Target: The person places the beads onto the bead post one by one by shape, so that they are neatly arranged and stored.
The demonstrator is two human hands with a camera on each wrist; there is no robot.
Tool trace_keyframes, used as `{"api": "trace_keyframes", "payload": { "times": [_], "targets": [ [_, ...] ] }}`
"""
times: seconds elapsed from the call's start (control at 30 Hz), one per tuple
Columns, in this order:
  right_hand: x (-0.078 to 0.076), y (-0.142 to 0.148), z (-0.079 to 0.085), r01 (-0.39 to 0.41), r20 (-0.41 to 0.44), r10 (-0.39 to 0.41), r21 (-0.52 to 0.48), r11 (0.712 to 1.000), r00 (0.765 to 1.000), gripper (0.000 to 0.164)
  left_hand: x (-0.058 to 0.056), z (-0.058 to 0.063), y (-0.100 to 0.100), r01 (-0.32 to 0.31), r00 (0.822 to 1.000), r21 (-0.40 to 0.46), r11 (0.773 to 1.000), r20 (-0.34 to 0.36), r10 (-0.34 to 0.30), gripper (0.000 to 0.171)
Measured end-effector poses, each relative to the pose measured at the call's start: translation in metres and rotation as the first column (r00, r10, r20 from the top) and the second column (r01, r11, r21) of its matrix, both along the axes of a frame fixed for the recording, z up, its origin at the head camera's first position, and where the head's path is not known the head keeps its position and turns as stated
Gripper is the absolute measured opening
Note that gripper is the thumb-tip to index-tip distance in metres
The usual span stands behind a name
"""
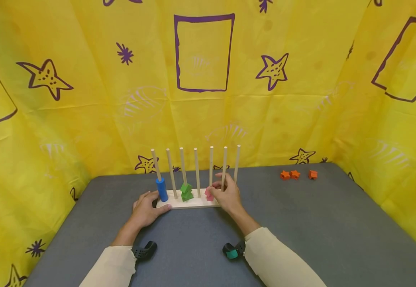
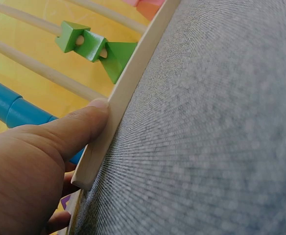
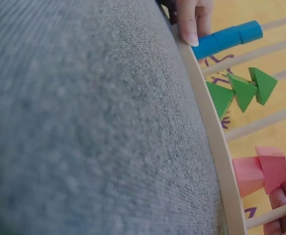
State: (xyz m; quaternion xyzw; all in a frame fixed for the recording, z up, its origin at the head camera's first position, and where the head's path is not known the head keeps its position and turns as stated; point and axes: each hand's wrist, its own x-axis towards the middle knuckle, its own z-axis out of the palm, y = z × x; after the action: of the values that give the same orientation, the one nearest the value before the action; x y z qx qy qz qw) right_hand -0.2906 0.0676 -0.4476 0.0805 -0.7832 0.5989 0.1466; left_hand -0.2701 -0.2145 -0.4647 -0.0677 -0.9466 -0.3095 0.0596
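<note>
A wooden stand point(image 1: 190, 204) with several upright pegs is on the table. Blue cylinders point(image 1: 161, 189) sit on its leftmost peg, green triangular blocks point(image 1: 186, 192) on the third, and pink blocks point(image 1: 208, 194) on the fifth. My left hand point(image 1: 146, 210) grips the stand's left end, thumb on the front edge and fingers behind. In the left wrist view, the thumb presses the wooden base point(image 2: 114, 112). My right hand point(image 1: 229, 195) is at the pink peg, thumb and fingers around the upper pink block point(image 3: 273, 169). Part of that hand is cut off in the right wrist view.
Several orange blocks point(image 1: 295, 174) lie at the back right of the grey table point(image 1: 193, 247), two of them star-shaped. A yellow patterned cloth point(image 1: 204, 119) hangs behind and on both sides. Bare pegs point(image 1: 197, 171) stand between and beside the filled ones.
</note>
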Motion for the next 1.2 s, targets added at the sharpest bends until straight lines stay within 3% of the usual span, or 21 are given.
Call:
{"api": "trace_keyframes", "payload": {
  "times": [0.2,0.33,0.47,0.57,0.73,0.93,1.2],
  "targets": [
    [0.008,0.008,0.008,-0.002,-0.032,0.002,0.005,1.000,0.999,0.052,0.001,0.001,0.000,0.000,1.000,-0.002,1.000,-0.007,0.000,0.065],
    [0.016,0.019,0.023,-0.019,-0.120,0.019,0.000,1.000,0.993,0.055,0.000,-0.001,0.000,-0.001,1.000,0.005,1.000,-0.005,0.001,0.065],
    [0.022,0.035,0.041,-0.022,-0.264,0.032,0.042,0.999,0.964,0.049,0.000,-0.002,0.000,-0.003,1.000,0.008,1.000,0.004,0.003,0.066],
    [0.033,0.046,0.065,-0.018,-0.366,0.031,0.039,0.999,0.930,0.040,-0.001,-0.002,0.001,-0.004,1.000,0.010,1.000,0.009,0.004,0.066],
    [0.043,0.066,0.095,-0.003,-0.447,-0.016,-0.042,0.999,0.894,0.035,0.001,0.000,0.000,-0.006,1.000,0.010,1.000,0.008,0.006,0.064],
    [0.026,0.102,0.093,0.052,-0.446,-0.115,-0.151,0.987,0.888,0.035,0.003,0.001,0.001,-0.015,1.000,0.009,1.000,0.011,0.015,0.065],
    [-0.003,0.151,0.074,0.205,-0.286,-0.255,-0.192,0.960,0.924,0.035,0.002,0.003,0.002,-0.013,1.000,0.005,1.000,0.013,0.013,0.065]
  ]
}}
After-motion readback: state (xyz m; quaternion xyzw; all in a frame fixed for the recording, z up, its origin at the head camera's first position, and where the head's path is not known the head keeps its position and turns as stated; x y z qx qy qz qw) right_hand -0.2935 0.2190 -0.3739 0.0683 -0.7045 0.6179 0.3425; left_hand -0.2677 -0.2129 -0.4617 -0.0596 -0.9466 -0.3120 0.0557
